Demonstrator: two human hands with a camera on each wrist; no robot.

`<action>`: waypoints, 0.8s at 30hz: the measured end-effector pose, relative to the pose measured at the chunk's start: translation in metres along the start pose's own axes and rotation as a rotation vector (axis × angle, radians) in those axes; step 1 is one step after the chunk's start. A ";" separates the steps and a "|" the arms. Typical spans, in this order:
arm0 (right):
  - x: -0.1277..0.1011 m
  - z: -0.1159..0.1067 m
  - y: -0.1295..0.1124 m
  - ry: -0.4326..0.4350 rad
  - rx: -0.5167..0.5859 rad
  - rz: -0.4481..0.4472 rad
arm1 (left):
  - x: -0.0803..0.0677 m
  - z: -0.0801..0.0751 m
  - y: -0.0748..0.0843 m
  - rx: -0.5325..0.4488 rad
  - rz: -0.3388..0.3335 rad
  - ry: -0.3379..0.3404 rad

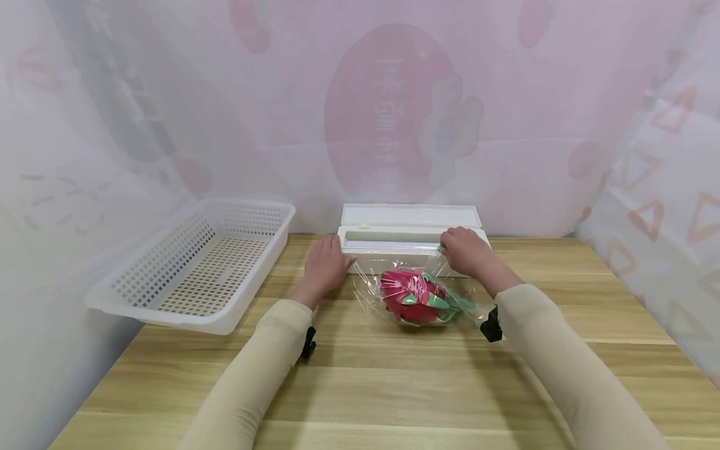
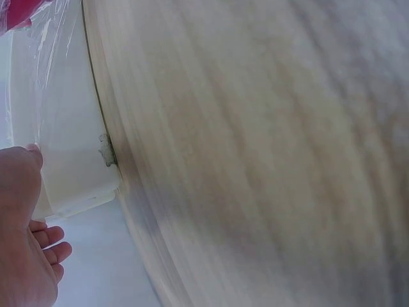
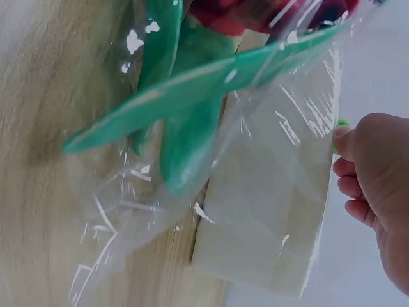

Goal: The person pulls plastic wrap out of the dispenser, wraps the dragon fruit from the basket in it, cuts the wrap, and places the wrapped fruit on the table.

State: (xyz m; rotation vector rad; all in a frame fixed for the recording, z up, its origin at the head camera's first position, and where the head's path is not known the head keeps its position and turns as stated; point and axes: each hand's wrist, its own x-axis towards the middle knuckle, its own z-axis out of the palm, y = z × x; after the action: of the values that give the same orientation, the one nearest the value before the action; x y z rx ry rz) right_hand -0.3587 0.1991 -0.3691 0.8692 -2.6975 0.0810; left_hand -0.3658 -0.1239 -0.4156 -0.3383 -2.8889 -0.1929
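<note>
A white cling film dispenser [image 1: 410, 262] stands at the back of the table with its lid tipped up. My left hand [image 1: 327, 262] grips its left end, thumb over the front edge and fingers round the end in the left wrist view. Near the dispenser's right end, my right hand [image 1: 465, 251] pinches the small green slide cutter [image 3: 342, 123]. Clear cling film [image 1: 368, 284] hangs from the dispenser's front over a red dragon fruit [image 1: 413, 294] with green leaf tips, which lies on the wood right before the box. The film trails past the fruit's right side.
On the left stands a white perforated plastic basket [image 1: 247, 306], partly over the table's left edge. A printed curtain [image 1: 304, 125] hangs close behind the dispenser and along both sides. The wooden table [image 1: 382, 387] spreads out in front.
</note>
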 end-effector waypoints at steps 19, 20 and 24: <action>-0.006 -0.003 0.008 0.006 0.004 -0.020 | -0.001 0.000 -0.002 -0.014 -0.008 -0.002; -0.007 -0.003 0.009 0.002 0.002 -0.019 | -0.001 0.000 -0.001 -0.013 -0.009 -0.003; -0.011 -0.005 0.011 -0.006 0.003 -0.010 | -0.001 -0.002 0.001 -0.006 0.000 -0.002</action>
State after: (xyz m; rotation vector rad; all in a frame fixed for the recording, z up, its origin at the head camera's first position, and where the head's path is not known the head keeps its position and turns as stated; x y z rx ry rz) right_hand -0.3558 0.2148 -0.3675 0.8849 -2.6993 0.0798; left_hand -0.3642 -0.1239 -0.4137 -0.3390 -2.8911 -0.2013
